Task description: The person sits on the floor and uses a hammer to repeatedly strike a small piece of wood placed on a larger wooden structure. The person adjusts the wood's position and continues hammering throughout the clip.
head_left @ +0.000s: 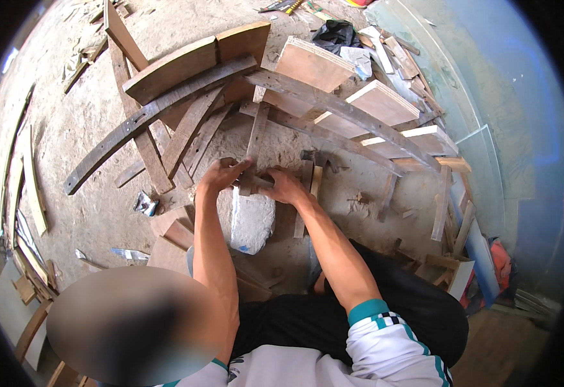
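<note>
My left hand [223, 173] is closed, its fingers and thumb gripping the lower end of a narrow wooden strip [257, 137]. That strip slopes up to a curved wooden rail of a stair-like frame. Across from it my right hand [286, 186] is closed on the same wood from the right, its fingertips partly hidden. Under both hands lies a pale, rough concrete block [254, 222] with a blue mark at its near end. Just right of my right hand a hammer [320, 158] lies on the ground, beside upright-looking wooden strips [304, 216].
The frame's curved rails [159, 116] and plywood boards [314, 63] spread across the far side. A glass sheet [482, 161] stands at the right. Wood offcuts [414, 64] and a black plastic bag [335, 36] lie far right. Long strips [32, 180] are on the left floor.
</note>
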{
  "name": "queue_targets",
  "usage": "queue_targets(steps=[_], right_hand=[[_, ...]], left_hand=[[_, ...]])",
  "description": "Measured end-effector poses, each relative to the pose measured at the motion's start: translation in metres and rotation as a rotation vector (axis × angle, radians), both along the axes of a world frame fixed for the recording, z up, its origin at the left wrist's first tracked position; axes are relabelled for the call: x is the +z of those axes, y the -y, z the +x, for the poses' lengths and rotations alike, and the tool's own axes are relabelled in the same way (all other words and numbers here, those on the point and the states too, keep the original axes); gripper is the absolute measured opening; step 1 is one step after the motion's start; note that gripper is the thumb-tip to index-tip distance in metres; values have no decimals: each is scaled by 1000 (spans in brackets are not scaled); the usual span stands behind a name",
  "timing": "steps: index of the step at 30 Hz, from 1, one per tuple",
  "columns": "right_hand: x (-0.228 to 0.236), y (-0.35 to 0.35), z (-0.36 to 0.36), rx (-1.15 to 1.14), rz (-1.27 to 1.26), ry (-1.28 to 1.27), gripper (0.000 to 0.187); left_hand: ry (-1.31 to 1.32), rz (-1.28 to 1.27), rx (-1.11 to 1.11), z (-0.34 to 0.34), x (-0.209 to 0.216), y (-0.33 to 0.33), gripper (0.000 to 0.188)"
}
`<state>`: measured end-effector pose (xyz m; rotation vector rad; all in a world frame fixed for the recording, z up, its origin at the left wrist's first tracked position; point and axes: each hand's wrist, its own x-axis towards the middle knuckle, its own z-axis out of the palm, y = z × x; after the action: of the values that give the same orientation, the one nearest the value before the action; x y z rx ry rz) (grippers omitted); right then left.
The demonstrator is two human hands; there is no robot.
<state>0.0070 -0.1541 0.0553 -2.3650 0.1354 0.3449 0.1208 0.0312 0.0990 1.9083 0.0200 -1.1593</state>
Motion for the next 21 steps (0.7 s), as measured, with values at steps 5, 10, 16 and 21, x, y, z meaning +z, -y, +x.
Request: queue_targets(steps=[5, 10, 16, 21], right_hand=[[3, 4, 2, -22, 127, -263, 89], [21, 9, 3, -67, 364, -404, 93], [25, 43, 10, -330, 410, -360, 92], [21, 47, 16, -680, 368, -326, 92]], left_hand=[[244, -21, 19, -8, -5, 14, 65], [400, 4, 47, -14, 4, 25, 64], [390, -74, 89, -15, -11, 27, 60], [488, -20, 142, -24, -1, 35, 59]])
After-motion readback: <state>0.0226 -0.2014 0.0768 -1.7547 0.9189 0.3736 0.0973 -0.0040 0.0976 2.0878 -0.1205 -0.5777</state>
